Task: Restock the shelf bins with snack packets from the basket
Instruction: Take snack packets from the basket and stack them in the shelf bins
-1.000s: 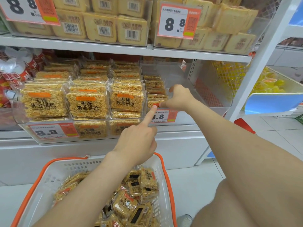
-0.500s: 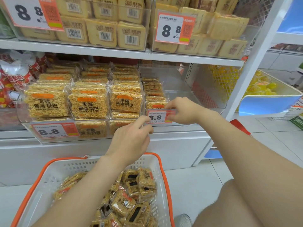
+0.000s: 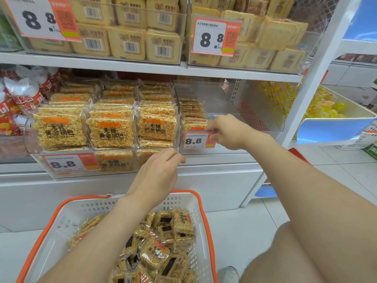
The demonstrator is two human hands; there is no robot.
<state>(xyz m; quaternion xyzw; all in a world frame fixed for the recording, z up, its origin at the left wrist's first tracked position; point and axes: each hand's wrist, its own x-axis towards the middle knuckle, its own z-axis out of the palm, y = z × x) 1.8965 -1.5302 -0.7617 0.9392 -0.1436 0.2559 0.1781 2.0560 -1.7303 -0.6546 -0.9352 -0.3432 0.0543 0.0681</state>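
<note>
Pulling back: left hand [image 3: 157, 174], pointing a second ago, now hangs above the white, orange-rimmed plastic basket [image 3: 183, 201], fingers loosely curled, empty. Right hand [image 3: 230, 132] has slid out to pinch the front lip of the clear plastic shelf bin [image 3: 263, 119] at its white-and-orange price label [image 3: 195, 140]. Golden snack packets [image 3: 161, 248] remain heaped in the basket; restocking likely resumes.

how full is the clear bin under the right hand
Mostly empty. The clear bin holds one row of packets against its left wall; the rest of its floor is bare. The right hand grips its front rim.
</note>
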